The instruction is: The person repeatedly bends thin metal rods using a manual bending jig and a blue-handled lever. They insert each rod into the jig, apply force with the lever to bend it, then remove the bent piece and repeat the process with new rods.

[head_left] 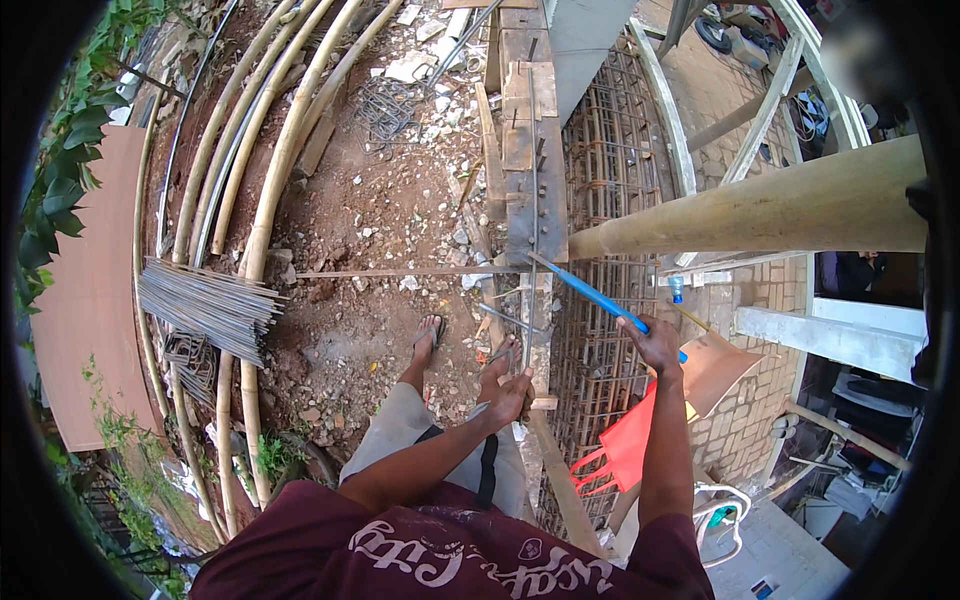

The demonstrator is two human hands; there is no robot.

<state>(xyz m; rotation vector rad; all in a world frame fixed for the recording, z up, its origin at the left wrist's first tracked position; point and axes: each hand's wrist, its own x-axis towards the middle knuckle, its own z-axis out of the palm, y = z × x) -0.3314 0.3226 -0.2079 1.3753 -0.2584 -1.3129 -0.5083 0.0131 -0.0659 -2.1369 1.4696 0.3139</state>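
My left hand point(510, 398) is closed around the near end of a thin steel rod point(534, 215). The rod lies lengthwise along a narrow wooden bench point(518, 185) with several upright metal pegs. My right hand point(655, 343) grips a long blue-handled rebar bending tool point(592, 294), held slantwise. Its far tip meets the rod beside the pegs, near the middle of the bench; how it fits on the rod is too small to tell.
Rebar cages point(610, 200) lie right of the bench, below a thick bamboo pole point(750, 205). Bamboo poles point(290, 130) and a bundle of cut steel rods point(210, 305) are at the left. A red bag point(622, 440) is near my right forearm. Rubble covers the soil.
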